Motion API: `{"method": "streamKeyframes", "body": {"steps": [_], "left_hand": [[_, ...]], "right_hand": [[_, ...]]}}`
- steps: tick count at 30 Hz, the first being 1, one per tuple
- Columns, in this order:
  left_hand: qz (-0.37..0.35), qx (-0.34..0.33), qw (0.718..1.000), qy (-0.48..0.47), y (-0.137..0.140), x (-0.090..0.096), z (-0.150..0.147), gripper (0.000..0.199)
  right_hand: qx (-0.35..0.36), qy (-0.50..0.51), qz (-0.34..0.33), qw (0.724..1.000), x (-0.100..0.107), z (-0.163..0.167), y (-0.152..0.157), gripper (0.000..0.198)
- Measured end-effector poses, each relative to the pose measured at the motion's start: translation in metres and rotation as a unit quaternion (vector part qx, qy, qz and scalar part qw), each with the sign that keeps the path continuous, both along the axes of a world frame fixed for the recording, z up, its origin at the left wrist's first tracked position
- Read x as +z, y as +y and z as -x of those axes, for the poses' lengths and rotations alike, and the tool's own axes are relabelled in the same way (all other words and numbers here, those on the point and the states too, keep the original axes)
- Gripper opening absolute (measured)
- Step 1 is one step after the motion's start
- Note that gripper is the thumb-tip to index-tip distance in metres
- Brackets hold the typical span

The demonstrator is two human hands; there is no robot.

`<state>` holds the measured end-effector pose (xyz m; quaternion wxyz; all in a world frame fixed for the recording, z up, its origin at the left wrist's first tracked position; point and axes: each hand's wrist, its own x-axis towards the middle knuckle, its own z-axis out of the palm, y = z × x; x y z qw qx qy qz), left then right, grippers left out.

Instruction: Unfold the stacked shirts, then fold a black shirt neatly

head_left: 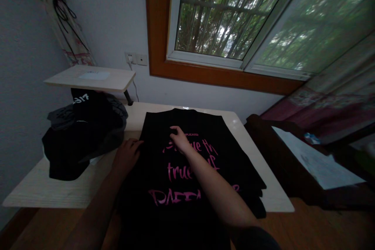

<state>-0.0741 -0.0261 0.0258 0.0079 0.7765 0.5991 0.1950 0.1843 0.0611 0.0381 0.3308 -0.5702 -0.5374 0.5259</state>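
A black T-shirt with pink lettering lies spread flat on a light wooden table, its collar end toward the window. Further black fabric layers show beneath it at the lower right edge. My left hand is at the shirt's left edge, fingers bent and closed on the cloth there. Over the upper middle of the print rests my right hand, thumb and forefinger apart with dark cloth between them. My right forearm crosses the shirt and hides part of the lettering.
On the left of the table sits a heap of black and grey clothes, partly under a raised shelf with a paper on it. A wall socket and window stand behind. At right, a dark brown piece of furniture holds a pale sheet.
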Motion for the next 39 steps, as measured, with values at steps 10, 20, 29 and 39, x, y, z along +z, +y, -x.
{"method": "streamKeyframes", "body": {"steps": [10,20,29,39], "left_hand": [[0.004,-0.018,1.000,0.016,0.000,-0.008,0.007,0.055],[0.020,-0.053,0.998,-0.009,0.004,-0.011,0.008,0.051],[-0.003,-0.063,0.998,-0.003,0.005,-0.017,0.011,0.053],[-0.010,-0.097,0.995,0.014,0.005,-0.017,0.011,0.063]], "right_hand": [[0.043,-0.196,-0.071,0.977,0.014,-0.010,-0.010,0.052],[0.247,-0.369,-0.366,0.818,0.030,0.010,-0.060,0.024],[0.278,-0.432,-0.443,0.735,0.017,0.021,-0.075,0.015],[0.289,-0.381,-0.452,0.753,0.012,0.017,-0.071,0.020]]}}
